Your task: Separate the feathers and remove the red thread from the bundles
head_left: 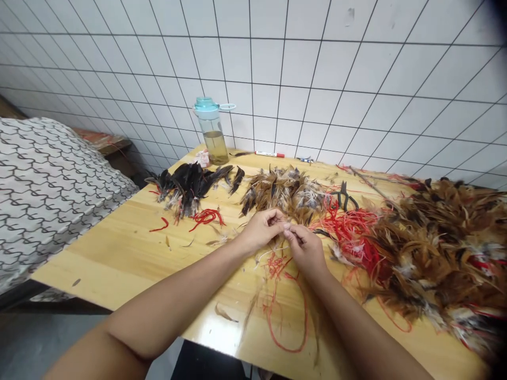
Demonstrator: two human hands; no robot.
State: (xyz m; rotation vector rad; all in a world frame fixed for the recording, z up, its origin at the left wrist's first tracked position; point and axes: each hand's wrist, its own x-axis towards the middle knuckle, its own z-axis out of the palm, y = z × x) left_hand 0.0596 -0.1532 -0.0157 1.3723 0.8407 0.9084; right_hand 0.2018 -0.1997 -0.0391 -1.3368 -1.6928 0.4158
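My left hand (263, 230) and my right hand (308, 249) meet fingertip to fingertip above the table. Both are closed in a pinch, and whatever lies between the fingers is too small to make out. Just below them show a pale thin strand (273, 250) and a tangle of red string scraps (276, 265). A long loop of red string (306, 322) trails toward the near edge; whether it reaches my right hand I cannot tell. Right behind my hands lies a pile of brown feathers (277, 192).
Black feather bundles (190, 182) and coiled red string (208, 216) lie left. Rightward are a red string heap (348, 224), black-handled pliers (344, 198) and a big brown feather pile (443, 243). A water bottle (214, 132) and a marker (269, 154) stand and lie near the tiled wall.
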